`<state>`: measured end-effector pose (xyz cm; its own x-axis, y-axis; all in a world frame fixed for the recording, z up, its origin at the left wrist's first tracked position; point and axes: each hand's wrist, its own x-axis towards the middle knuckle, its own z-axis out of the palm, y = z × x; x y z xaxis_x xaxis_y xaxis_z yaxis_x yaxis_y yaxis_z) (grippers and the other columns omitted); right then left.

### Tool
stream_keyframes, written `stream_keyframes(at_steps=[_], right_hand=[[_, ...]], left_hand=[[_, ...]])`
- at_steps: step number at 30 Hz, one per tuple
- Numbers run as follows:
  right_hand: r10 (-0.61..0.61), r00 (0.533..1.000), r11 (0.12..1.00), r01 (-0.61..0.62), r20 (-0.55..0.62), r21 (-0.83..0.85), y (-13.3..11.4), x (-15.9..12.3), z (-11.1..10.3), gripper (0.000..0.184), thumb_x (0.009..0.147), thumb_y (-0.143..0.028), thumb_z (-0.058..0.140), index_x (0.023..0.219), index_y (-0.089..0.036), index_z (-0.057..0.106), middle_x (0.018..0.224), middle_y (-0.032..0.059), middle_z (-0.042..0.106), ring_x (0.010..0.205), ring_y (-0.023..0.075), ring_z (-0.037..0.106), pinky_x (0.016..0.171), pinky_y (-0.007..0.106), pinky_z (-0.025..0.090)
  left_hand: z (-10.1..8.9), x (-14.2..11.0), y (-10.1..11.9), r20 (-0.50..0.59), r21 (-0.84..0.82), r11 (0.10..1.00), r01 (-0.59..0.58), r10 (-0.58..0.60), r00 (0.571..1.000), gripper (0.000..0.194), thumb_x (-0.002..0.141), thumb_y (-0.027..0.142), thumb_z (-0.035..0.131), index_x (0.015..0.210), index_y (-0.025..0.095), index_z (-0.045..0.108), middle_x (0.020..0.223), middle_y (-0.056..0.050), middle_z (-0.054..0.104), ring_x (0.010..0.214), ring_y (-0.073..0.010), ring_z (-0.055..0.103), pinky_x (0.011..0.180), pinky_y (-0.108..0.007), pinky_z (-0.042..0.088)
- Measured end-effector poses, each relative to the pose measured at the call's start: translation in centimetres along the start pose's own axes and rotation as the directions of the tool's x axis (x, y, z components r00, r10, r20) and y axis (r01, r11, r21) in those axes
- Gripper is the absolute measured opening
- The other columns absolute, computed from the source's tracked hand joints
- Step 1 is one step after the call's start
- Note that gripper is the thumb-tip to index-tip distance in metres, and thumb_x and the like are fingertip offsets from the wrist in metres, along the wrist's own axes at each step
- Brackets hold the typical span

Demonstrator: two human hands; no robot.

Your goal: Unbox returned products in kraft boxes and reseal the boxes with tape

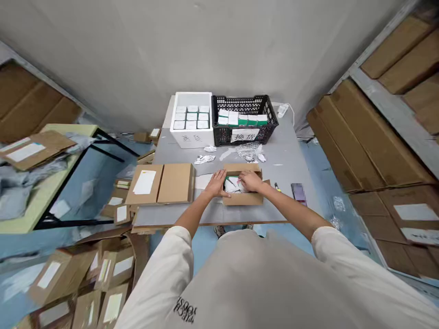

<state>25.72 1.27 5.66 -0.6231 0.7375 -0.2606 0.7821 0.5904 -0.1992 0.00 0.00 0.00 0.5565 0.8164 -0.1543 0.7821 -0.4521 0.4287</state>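
Note:
An open cardboard box (244, 199) stands near the table's front edge with its flaps folded out. Inside it lie crumpled white paper (232, 184) and something green and white, partly covered. My left hand (216, 183) rests on the box's left side, thumb apart from the other fingers, holding nothing. From the right, my right hand (251, 181) reaches over the box rim, its bent fingers closed at the white paper; the fingertips are partly hidden.
Behind stand a white foam box (192, 139) and a black crate (274, 123), both holding small white-and-green boxes. Closed cartons (175, 183) lie left. A phone (299, 193), a small yellow-and-black tool (277, 187) and paper scraps (205, 159) lie about. Cartons crowd the floor.

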Motion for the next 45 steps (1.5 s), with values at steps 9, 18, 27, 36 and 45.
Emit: stream_keyframes(at_steps=[9, 18, 27, 36, 45], right_hand=[[0.087, 0.980, 0.995, -0.095, 0.179, 0.040, -3.1, 5.5, 3.5, 0.033, 0.101, -0.021, 0.045, 0.120, -0.016, 0.071, 0.125, 0.0166, 0.072, 0.111, 0.0275, 0.067, 0.094, 0.033, 0.046], [-0.005, 0.995, 0.997, 0.013, 0.101, -0.079, -2.9, 5.7, 5.0, 0.033, 0.091, -0.032, 0.068, 0.117, -0.013, 0.072, 0.127, 0.0193, 0.066, 0.115, 0.0321, 0.062, 0.098, 0.037, 0.046], [0.066, 0.993, 0.978, -0.044, 0.101, -0.204, -2.9, 6.9, 5.6, 0.048, 0.087, -0.024, 0.068, 0.131, -0.005, 0.062, 0.128, 0.0254, 0.063, 0.117, 0.0361, 0.060, 0.099, 0.041, 0.045], [0.065, 0.988, 0.975, -0.034, 0.137, -0.220, -2.6, 7.1, 6.0, 0.054, 0.087, -0.017, 0.064, 0.138, -0.007, 0.053, 0.123, 0.0226, 0.067, 0.111, 0.0343, 0.065, 0.094, 0.040, 0.046], [0.023, 0.995, 0.988, -0.007, 0.100, -0.152, -1.0, 5.2, 4.3, 0.057, 0.076, -0.016, 0.069, 0.131, -0.009, 0.055, 0.122, 0.0203, 0.067, 0.112, 0.0330, 0.063, 0.097, 0.038, 0.044]], left_hand=[[-0.7, -0.4, 0.6, -0.001, -0.031, 0.999, 0.036, -0.036, 0.999, 0.142, 0.060, 0.075, 0.080, 0.167, 0.016, 0.007, 0.173, -0.019, 0.011, 0.160, -0.0397, 0.008, 0.128, -0.053, 0.013], [-0.3, -0.3, 0.3, 0.007, -0.058, 0.997, 0.041, -0.040, 0.999, 0.146, 0.058, 0.071, 0.085, 0.167, 0.018, 0.004, 0.173, -0.019, 0.009, 0.160, -0.0395, 0.009, 0.127, -0.056, 0.018], [0.1, -0.3, 0.0, -0.014, -0.095, 0.995, 0.034, -0.036, 0.999, 0.148, 0.057, 0.072, 0.086, 0.167, 0.015, 0.005, 0.173, -0.022, 0.009, 0.161, -0.0387, 0.009, 0.128, -0.054, 0.017], [0.6, -0.2, -0.4, -0.019, -0.108, 0.994, 0.022, -0.024, 1.000, 0.149, 0.057, 0.074, 0.084, 0.167, 0.016, 0.003, 0.173, -0.022, 0.006, 0.161, -0.0389, 0.009, 0.127, -0.054, 0.020], [0.4, -0.3, -0.3, -0.002, -0.088, 0.995, 0.047, -0.048, 0.999, 0.149, 0.057, 0.075, 0.084, 0.167, 0.018, 0.001, 0.173, -0.023, 0.009, 0.161, -0.0376, 0.007, 0.128, -0.056, 0.014]])
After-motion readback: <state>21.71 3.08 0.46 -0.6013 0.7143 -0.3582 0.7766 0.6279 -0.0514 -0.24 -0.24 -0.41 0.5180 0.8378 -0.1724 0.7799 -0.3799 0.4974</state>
